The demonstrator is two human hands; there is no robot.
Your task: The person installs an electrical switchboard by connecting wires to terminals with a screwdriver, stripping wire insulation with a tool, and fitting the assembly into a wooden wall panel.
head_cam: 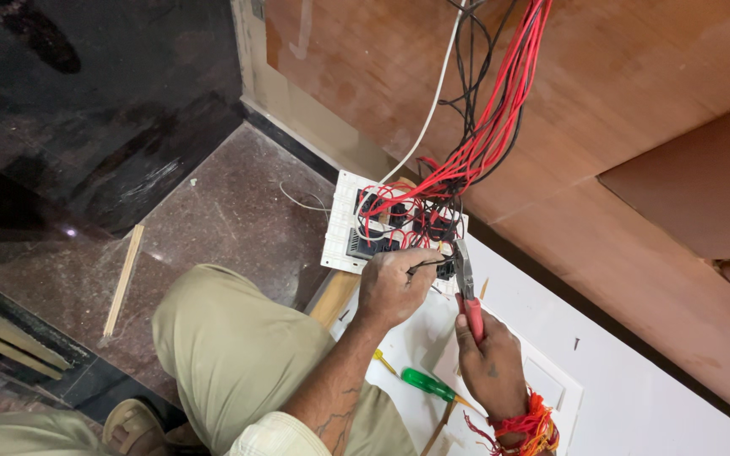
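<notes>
Against the white board's [635, 397] upper edge, near the wooden wall [635, 127], a white switch plate [340, 228] lies back-side up, its rear crowded with black switch bodies and looped wiring. Red wires [500, 110] and black wires [469, 76] hang down into it from the top of the view, with one white cable [433, 110] beside them. The left hand [394, 287] rests on the plate's lower edge, fingers curled narrow and pinching a thin black wire. The right hand [487, 363], a red thread band at its wrist, is wrapped tight around the red handles of the pliers [466, 291], whose metal nose points up into the wiring just beside the left fingers; whether the nose grips a wire cannot be told. A green screwdriver [428, 385] lies on the board between the two forearms. A wooden strip [122, 279] lies on the brown stone floor [213, 211], well apart, left of the person's khaki-clad knee [230, 338].
</notes>
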